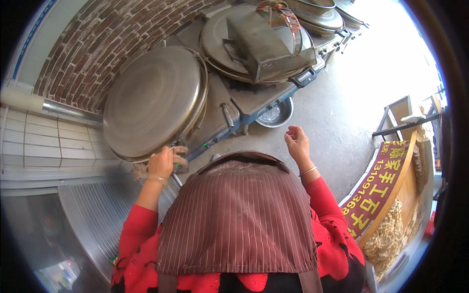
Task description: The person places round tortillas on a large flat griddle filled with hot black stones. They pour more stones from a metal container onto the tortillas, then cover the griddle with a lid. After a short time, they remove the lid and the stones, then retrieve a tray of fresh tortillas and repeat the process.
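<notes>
My left hand is closed around a beige cloth or glove, at the front edge of a large round metal pan with a lid. Part of the cloth hangs out on either side of the fingers. The hand hides much of the pan's handle, so I cannot tell whether it touches the handle. Over the grey floor, apart from everything, my right hand has its fingers curled in, and nothing shows in it. Past it, a metal basin stands on the floor under the stove edge.
A second lidded pan bears a metal scoop-like box. Blue-edged stove units run up to the right beside a brick wall. A ribbed metal surface lies left. At right, flatbreads pile behind a banner bearing writing.
</notes>
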`<state>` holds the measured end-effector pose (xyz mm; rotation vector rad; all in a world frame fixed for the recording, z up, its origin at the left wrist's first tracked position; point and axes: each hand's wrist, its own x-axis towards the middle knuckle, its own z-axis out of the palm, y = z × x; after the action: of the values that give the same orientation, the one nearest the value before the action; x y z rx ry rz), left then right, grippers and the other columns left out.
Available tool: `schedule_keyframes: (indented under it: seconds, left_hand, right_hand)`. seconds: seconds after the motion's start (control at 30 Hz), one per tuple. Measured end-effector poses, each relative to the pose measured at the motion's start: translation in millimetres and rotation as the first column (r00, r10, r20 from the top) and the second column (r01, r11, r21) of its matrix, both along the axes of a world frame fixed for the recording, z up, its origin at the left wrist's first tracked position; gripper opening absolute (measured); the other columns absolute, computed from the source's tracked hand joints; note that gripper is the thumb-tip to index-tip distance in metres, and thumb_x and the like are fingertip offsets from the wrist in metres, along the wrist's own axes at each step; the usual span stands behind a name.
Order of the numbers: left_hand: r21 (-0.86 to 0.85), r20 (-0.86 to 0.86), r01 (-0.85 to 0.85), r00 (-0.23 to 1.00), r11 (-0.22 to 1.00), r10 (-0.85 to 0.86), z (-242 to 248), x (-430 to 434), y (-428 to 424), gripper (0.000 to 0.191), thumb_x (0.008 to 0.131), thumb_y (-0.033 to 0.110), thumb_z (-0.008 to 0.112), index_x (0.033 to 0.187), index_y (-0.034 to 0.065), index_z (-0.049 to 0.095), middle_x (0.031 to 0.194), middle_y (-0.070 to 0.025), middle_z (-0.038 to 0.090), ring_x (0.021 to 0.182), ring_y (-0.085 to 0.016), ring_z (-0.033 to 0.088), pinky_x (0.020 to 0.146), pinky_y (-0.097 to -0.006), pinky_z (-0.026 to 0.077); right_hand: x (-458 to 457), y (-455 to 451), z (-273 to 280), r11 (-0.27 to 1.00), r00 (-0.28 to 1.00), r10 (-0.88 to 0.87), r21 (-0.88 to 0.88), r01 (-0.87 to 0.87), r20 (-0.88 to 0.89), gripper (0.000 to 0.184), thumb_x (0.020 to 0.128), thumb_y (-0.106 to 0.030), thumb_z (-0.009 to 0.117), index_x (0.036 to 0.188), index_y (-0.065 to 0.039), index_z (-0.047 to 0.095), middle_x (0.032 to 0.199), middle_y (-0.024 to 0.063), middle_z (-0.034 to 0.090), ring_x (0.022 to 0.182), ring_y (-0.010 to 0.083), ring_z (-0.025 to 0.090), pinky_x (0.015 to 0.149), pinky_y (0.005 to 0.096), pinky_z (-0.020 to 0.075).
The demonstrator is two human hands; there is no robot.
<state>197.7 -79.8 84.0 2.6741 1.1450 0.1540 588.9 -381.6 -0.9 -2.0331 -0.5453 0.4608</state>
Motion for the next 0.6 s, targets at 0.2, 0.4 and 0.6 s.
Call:
schedule_keyframes:
  seconds: [0.2,0.4,0.6]
  left_hand:
    - [-0.245,0.437,-0.487,0.716,0.838,0.544,-13,-46,4,0.039,0.106,0.033,0.051,0.094,-0.0017,0.064,0.08,-0.0229,0.069,0.074,-0.039,0.066,0.076,-0.0467,0.051]
    - [-0.724,0.396,-0.5,0.263,0.475,0.88,-64,-131,-27,0.043,0.106,0.035,0.054,0.102,-0.0055,0.067,0.094,-0.0129,0.07,0.081,-0.02,0.065,0.075,-0.0364,0.053]
    - [-0.908,0.18,-0.326,0.267,0.264,0.947,-119,-111,-117,0.03,0.103,0.023,0.056,0.116,-0.0025,0.066,0.102,-0.0131,0.071,0.085,-0.024,0.071,0.072,-0.0368,0.059]
  right_hand:
    - [-12,-27,-29,1.0,0.98,-0.004,0.001,0.004,-0.198,0.032,0.092,-0.011,0.068,0.12,0.002,0.064,0.1,0.0149,0.073,0.083,0.0183,0.071,0.075,0.0325,0.0581]
    - [-18,-57,-64,0.985,0.951,0.047,-0.143,-0.095,-0.306,0.031,0.091,-0.01,0.066,0.119,0.005,0.064,0.097,0.0153,0.072,0.08,0.0197,0.071,0.072,0.0332,0.0599]
    - [4,-77,-89,0.973,0.941,0.169,-0.105,-0.207,-0.293,0.035,0.093,-0.014,0.066,0.122,0.004,0.063,0.097,0.0147,0.075,0.074,0.0192,0.074,0.058,0.0309,0.0556]
